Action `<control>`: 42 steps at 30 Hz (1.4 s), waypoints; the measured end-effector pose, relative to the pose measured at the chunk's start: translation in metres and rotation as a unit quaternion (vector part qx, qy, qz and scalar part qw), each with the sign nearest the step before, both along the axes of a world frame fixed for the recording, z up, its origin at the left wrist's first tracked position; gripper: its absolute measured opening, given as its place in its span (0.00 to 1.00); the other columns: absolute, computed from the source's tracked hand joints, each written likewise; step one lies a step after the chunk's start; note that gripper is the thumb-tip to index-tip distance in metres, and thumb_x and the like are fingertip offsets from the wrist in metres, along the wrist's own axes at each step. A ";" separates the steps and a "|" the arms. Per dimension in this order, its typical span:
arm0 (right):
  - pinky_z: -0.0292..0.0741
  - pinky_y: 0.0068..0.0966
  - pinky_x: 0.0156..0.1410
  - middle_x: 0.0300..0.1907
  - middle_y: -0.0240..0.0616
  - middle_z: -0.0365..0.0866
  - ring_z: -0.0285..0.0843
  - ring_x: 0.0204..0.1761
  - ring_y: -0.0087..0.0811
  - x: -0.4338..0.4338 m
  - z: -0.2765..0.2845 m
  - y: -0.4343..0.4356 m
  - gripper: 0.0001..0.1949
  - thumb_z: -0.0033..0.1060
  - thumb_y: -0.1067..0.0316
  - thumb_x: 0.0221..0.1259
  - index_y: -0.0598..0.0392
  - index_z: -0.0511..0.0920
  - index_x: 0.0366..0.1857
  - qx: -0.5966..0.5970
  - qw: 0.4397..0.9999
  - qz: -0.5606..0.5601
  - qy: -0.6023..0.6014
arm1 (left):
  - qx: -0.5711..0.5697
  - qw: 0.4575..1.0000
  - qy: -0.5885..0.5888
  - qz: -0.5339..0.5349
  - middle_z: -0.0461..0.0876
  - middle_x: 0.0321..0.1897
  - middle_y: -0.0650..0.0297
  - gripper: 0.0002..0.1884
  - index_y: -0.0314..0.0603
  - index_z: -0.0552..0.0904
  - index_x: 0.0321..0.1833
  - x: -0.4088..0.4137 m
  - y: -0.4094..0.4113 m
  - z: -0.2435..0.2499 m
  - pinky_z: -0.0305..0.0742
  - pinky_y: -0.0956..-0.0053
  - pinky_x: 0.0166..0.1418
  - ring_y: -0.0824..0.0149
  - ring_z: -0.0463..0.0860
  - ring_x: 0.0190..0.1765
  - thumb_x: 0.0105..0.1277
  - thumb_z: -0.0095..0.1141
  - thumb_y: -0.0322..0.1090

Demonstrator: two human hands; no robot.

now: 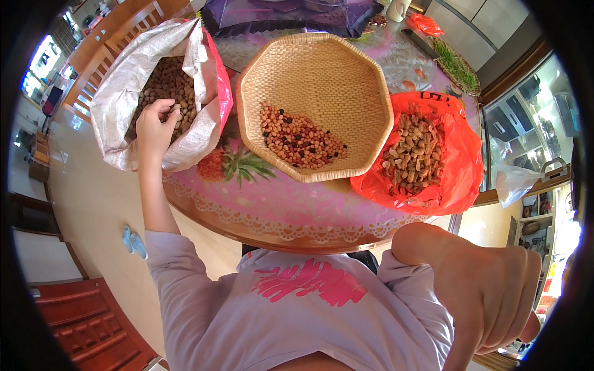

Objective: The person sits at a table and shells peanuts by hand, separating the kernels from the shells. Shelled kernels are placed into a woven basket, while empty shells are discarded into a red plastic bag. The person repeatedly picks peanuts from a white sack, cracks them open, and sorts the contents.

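My left hand point(158, 123) reaches into an open white woven sack point(116, 92) of unshelled peanuts point(185, 92), thumb and fingertips together on a pale peanut point(176, 107). Raised close to the camera at the lower right, my right hand point(496, 292) has curled fingers; its palm side is hidden, so whether it holds anything cannot be told. Between the sack and a red plastic bag stands an octagonal woven basket point(320, 74), with shelled peanuts point(301, 139) and some dark kernels gathered low in it. The red plastic bag point(459, 171) holds peanut shells point(410, 157).
The round table has a pink patterned cover point(287, 208). A purple mesh food cover point(287, 18) stands at its far side. Green cut stems point(450, 65) lie on a woven tray at the far right. Wooden chairs point(102, 60) stand left of the table.
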State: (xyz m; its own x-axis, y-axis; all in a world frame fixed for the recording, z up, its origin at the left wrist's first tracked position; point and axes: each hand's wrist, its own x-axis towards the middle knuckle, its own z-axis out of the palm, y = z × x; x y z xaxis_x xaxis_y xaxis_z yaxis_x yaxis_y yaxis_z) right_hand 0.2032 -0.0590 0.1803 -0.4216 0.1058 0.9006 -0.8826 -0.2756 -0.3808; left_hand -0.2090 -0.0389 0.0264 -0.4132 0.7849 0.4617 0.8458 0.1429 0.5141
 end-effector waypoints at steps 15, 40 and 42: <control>0.83 0.40 0.47 0.09 0.42 0.68 0.69 0.12 0.34 0.004 -0.002 0.009 0.24 0.50 0.67 0.67 0.59 0.71 0.06 0.010 0.999 0.033 0.003 | 0.143 0.967 -0.181 -0.108 0.86 0.37 0.61 0.07 0.35 0.81 0.45 0.031 -0.001 0.012 0.75 0.81 0.42 0.75 0.82 0.36 0.66 0.58 0.26; 0.75 0.27 0.37 0.30 0.43 0.82 0.80 0.31 0.32 -0.039 -0.148 0.098 0.08 0.67 0.74 0.56 0.63 0.83 0.38 0.126 0.662 -0.609 -0.419 | 0.115 0.794 -0.438 -0.406 0.77 0.45 0.63 0.07 0.36 0.85 0.44 0.201 0.042 -0.025 0.79 0.79 0.48 0.73 0.80 0.43 0.64 0.59 0.22; 0.74 0.27 0.36 0.30 0.43 0.81 0.79 0.31 0.32 -0.039 -0.145 0.097 0.07 0.66 0.73 0.58 0.63 0.83 0.38 0.122 0.671 -0.589 -0.434 | 0.109 0.781 -0.441 -0.429 0.75 0.47 0.62 0.08 0.37 0.85 0.44 0.201 0.042 -0.024 0.80 0.78 0.47 0.72 0.80 0.44 0.65 0.58 0.21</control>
